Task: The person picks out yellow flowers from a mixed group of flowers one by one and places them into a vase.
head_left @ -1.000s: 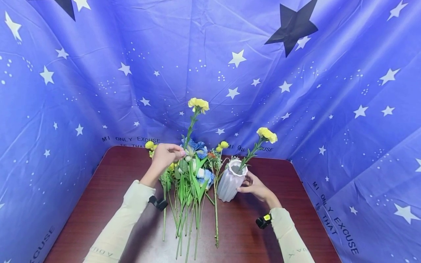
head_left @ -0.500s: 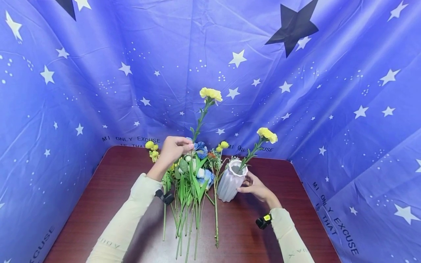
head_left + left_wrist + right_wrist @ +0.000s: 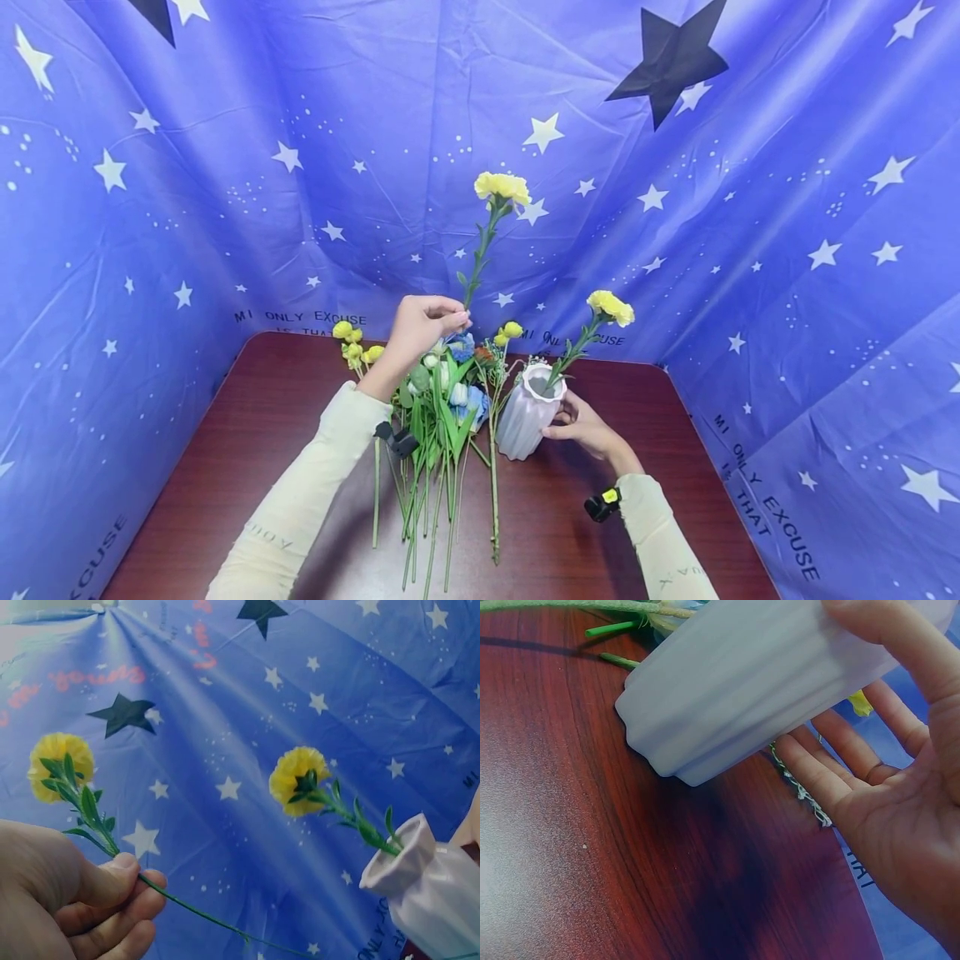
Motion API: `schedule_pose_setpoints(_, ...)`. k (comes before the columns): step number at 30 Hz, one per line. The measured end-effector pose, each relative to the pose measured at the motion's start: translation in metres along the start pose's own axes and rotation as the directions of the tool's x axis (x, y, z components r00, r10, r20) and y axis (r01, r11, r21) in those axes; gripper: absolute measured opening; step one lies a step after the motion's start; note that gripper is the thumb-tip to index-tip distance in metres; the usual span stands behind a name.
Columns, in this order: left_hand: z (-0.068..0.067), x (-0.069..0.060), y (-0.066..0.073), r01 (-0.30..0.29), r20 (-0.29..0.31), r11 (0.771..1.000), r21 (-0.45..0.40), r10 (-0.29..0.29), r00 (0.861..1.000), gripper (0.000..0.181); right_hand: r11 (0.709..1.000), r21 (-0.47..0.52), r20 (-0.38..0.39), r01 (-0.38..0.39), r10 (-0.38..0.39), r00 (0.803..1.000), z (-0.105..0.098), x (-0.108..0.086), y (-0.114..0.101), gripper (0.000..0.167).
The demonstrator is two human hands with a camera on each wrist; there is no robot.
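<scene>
My left hand (image 3: 417, 332) pinches the thin green stem of a yellow carnation (image 3: 502, 189) between thumb and fingers, its bloom raised above the table. In the left wrist view, the bare lower stem (image 3: 199, 907) slants down from the fingertips toward the right. A second yellow carnation (image 3: 611, 307) stands in the pale fluted vase (image 3: 522, 423), leaning right. Around the vase's right side curls my right hand (image 3: 590, 430); the right wrist view has its thumb on one side and fingers on the other. The held stem's end is out of the left wrist view.
Left of the vase, a pile of artificial flowers lies on the dark red-brown table (image 3: 247, 417), with blue blooms (image 3: 474, 403), white buds and long green stems (image 3: 450, 517) pointing toward me. Yellow blossoms (image 3: 347, 331) edge the pile. Blue star-patterned cloth (image 3: 375, 208) surrounds the table.
My left hand has moved right and up, carrying the carnation out of the pile and toward the vase. My right hand and the vase stay in place.
</scene>
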State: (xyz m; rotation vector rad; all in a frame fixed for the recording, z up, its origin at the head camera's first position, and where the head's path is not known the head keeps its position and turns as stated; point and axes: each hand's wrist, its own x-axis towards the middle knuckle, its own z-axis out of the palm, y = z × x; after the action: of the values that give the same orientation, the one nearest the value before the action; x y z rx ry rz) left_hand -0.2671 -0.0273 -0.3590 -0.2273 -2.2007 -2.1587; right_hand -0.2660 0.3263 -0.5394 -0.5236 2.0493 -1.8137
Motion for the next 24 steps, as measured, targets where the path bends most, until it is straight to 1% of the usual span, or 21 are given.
schedule_pose_setpoints(2, 0.005, 0.001, 0.003, -0.023, 0.004, 1.000, 0.017, 0.023, 1.000, 0.014, 1.000, 0.001, -0.002, -0.002, 0.002, 1.000, 0.001, 0.000, 0.000, 0.079)
schedule_pose_setpoints(7, 0.016, 0.003, 0.010, -0.082, 0.013, 0.996, 0.021, 0.082, 0.997, 0.012, 1.000, 0.001, -0.009, -0.011, 0.011, 1.000, 0.001, 0.000, 0.002, 0.077)
schedule_pose_setpoints(12, 0.023, 0.005, 0.017, -0.164, -0.004, 0.986, 0.021, 0.164, 0.986, 0.010, 1.000, 0.016, -0.015, -0.021, 0.021, 1.000, 0.001, 0.000, 0.002, 0.074)
schedule_pose_setpoints(16, 0.028, 0.007, 0.023, -0.208, -0.026, 0.978, -0.015, 0.207, 0.978, 0.010, 1.000, 0.020, -0.011, -0.015, 0.015, 1.000, 0.001, -0.001, -0.001, 0.072)
schedule_pose_setpoints(19, 0.032, 0.007, 0.027, -0.222, -0.033, 0.973, -0.055, 0.221, 0.975, 0.011, 1.000, 0.019, -0.001, -0.004, 0.004, 1.000, 0.001, -0.001, -0.002, 0.071)
schedule_pose_setpoints(22, 0.036, 0.008, 0.031, -0.230, -0.036, 0.970, -0.077, 0.228, 0.973, 0.013, 1.000, 0.025, -0.005, -0.010, 0.010, 1.000, 0.001, -0.001, -0.003, 0.071)
schedule_pose_setpoints(24, 0.040, 0.008, 0.034, -0.237, -0.040, 0.968, -0.076, 0.235, 0.971, 0.013, 0.999, 0.029, -0.009, -0.016, 0.017, 1.000, 0.001, -0.001, -0.003, 0.071)
